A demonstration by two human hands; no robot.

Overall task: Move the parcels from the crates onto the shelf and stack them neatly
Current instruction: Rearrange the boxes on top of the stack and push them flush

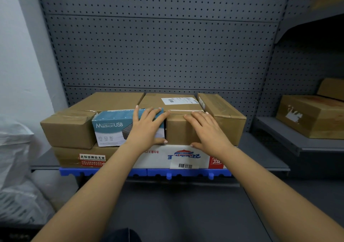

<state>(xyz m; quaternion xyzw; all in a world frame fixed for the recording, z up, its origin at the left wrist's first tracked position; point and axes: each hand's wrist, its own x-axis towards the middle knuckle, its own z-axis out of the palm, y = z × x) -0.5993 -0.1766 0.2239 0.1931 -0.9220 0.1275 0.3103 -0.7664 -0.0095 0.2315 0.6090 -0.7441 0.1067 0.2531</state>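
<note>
The grey shelf (260, 156) bears a blue plastic pallet (111, 172) holding parcels (70, 130).

Grey pegboard panel (158, 55) behind, white wall (16, 55) at L, dark grey floor (186, 213) below.

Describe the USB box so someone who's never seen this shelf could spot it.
On the grey pegboard shelf, look at the front upper row of parcels. The USB box stands second from the left, with the left hand on it. It alone is teal and white; its neighbours are plain brown cartons.
</note>
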